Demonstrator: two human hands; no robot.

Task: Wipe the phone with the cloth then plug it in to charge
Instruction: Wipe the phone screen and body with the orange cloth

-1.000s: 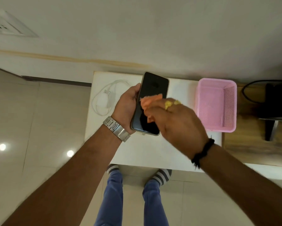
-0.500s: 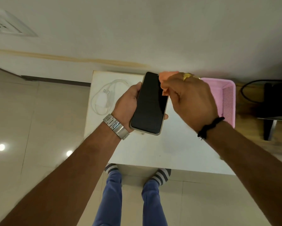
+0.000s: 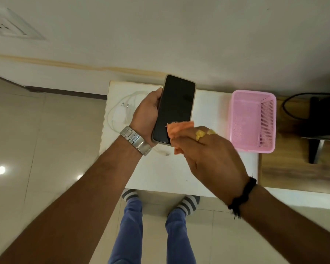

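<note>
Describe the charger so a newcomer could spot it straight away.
Find the small white table against the wall. At its far left corner, beside the left hand holding the phone, lies the charger. It is the only white, two-pinned plug, looped in its own cable.

The phone's [image 3: 174, 109] near right corner is covered by the cloth [image 3: 179, 133]. Part of the cable [image 3: 161, 151] is hidden under the left hand [image 3: 147, 115]. The socket [image 3: 9, 27] is cut off at the frame's left edge.
</note>
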